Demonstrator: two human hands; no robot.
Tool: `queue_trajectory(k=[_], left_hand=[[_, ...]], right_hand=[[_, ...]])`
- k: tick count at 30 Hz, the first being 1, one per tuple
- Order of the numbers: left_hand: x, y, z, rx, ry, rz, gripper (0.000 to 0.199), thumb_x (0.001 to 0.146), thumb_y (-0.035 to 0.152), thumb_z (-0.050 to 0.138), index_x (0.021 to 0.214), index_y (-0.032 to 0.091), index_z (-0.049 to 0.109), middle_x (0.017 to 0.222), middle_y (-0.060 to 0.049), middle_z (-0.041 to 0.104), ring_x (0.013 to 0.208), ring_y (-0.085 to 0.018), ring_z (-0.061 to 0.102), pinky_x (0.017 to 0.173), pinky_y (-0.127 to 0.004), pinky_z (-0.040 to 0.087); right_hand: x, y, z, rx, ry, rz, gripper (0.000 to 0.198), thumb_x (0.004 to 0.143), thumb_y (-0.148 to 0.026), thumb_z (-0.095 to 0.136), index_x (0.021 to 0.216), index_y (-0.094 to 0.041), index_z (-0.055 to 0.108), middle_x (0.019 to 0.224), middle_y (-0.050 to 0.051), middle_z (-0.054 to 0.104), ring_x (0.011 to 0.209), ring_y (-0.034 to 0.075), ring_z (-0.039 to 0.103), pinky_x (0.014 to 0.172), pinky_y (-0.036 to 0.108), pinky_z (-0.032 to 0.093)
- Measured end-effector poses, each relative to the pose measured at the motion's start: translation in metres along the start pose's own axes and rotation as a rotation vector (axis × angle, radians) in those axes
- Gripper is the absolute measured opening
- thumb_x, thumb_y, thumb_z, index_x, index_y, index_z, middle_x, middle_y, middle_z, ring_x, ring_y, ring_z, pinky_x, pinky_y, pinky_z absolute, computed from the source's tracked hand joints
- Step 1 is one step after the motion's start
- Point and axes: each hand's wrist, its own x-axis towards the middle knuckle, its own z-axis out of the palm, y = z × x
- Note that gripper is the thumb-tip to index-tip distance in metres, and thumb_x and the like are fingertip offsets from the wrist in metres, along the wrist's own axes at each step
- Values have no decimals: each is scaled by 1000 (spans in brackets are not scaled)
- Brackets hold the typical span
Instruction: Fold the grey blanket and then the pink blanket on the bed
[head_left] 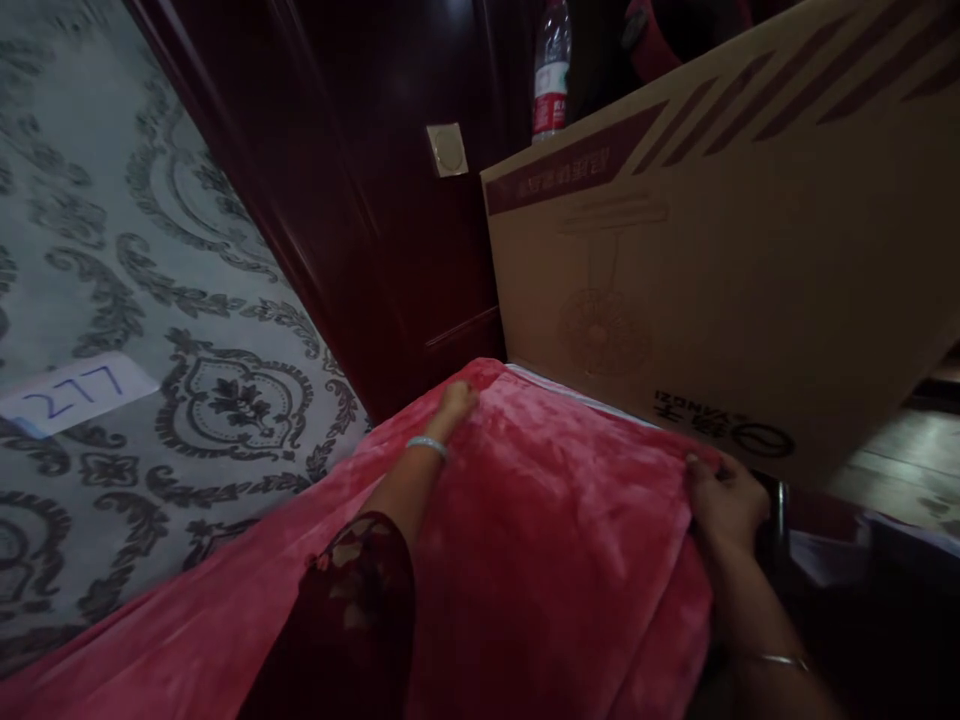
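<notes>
A red plush blanket [555, 520] is spread before me, running from the wall side to its right edge. My left hand [458, 402] is closed at the far left corner of the blanket, with a bracelet at the wrist. At the far right corner, my right hand [726, 497] pinches the blanket's edge between thumb and fingers. The cloth stretches between both hands, with soft creases. A thin white edge shows beneath the blanket along its far side.
Just beyond the blanket stands a large cardboard box [712, 250]. Behind it is a plastic bottle [551, 85] with a red label. A dark red wooden panel [375, 200] bears a square plate [447, 150]. Patterned wallpaper [240, 400] at left carries a paper label [79, 393] reading 277.
</notes>
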Motion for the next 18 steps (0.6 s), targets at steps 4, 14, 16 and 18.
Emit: queue_trajectory(k=[4, 14, 16, 18], left_hand=[[-28, -50, -16, 241, -41, -68, 27, 95, 28, 54, 90, 12, 75, 109, -19, 74, 111, -30, 67, 96, -38, 49], [-48, -45, 4, 443, -99, -11, 52, 101, 49, 42, 107, 11, 76, 116, -20, 73, 113, -29, 68, 91, -32, 50], [-40, -34, 14, 447, -92, 15, 51, 101, 48, 41, 111, 11, 75, 118, -20, 73, 113, -28, 68, 91, -30, 50], [-29, -22, 24, 444, -88, 39, 49, 102, 46, 41, 114, 12, 74, 120, -19, 72, 113, -26, 68, 91, -29, 50]], right_hand=[[-2, -6, -2, 52, 18, 105, 39, 67, -49, 61, 87, -18, 71, 67, 2, 64, 64, 23, 56, 66, 39, 47], [-7, -19, -4, 254, 50, 165, 26, 62, -40, 65, 77, -18, 67, 67, 0, 61, 62, 19, 53, 66, 36, 48], [-6, -18, -4, 272, 48, 161, 29, 61, -42, 66, 78, -18, 66, 67, 0, 59, 63, 19, 53, 65, 36, 48], [-6, -15, -3, 278, 37, 170, 33, 62, -44, 66, 81, -17, 67, 68, 0, 60, 64, 20, 54, 66, 36, 48]])
